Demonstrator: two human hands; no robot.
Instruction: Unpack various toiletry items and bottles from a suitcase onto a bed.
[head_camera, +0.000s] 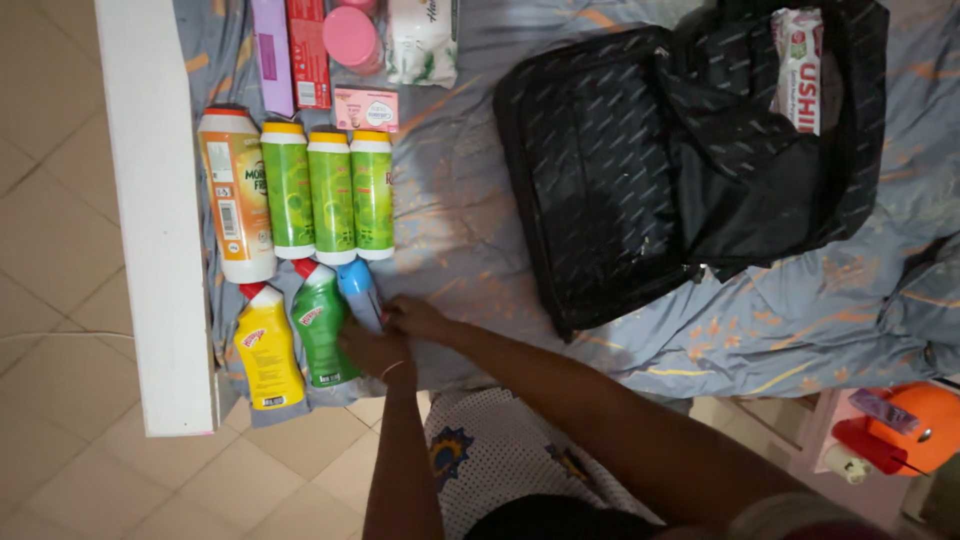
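While both hands — left hand (372, 350), right hand (412, 315) — clasp one blue bottle (358, 290), three green canisters (331, 193) lie beside.

Black bag (640, 170), three green canisters (331, 195), orange helmet (925, 425)

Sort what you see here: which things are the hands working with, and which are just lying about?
In hand: left hand and right hand on the blue bottle, beside the green bottle and yellow bottle.

Lying about: black bag, pink jar, orange object.
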